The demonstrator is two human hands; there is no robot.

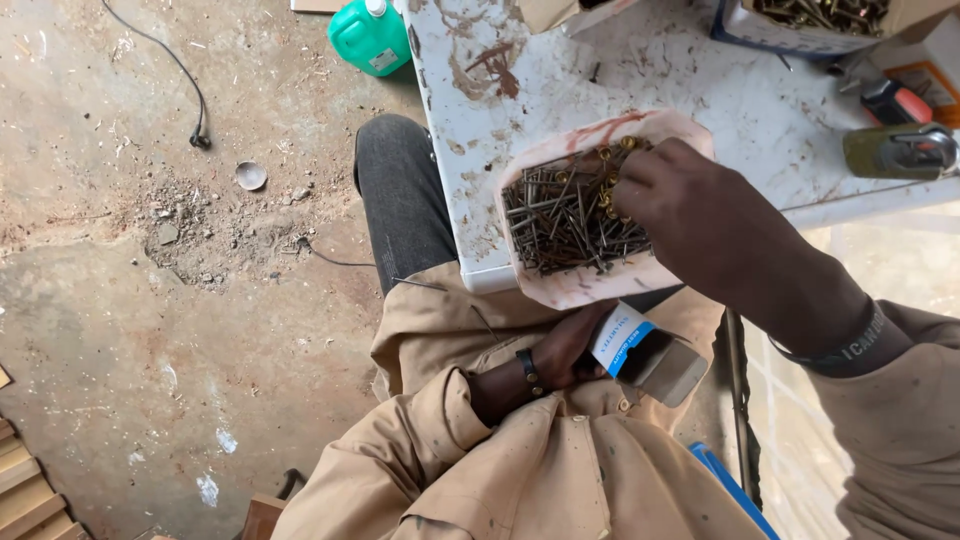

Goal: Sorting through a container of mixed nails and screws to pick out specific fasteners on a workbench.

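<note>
A pale pink tub (585, 283) full of dark nails and a few brass-coloured screws (570, 215) sits at the near edge of a stained white table (700, 95). My right hand (690, 215) reaches into the tub from the right, fingertips pinched among the brass screws at its upper side. My left hand (570, 350) is down at my lap, below the table edge, holding a small white and blue cardboard box (645, 352) with its open end toward the right.
A cardboard box of screws (820, 18), a green-grey cylindrical tool (895, 150) and an orange-and-black tool (895, 100) lie at the table's right. A green jug (368, 35) stands on the dusty concrete floor, with a black cable (185, 80) and a small round lid (250, 176) nearby.
</note>
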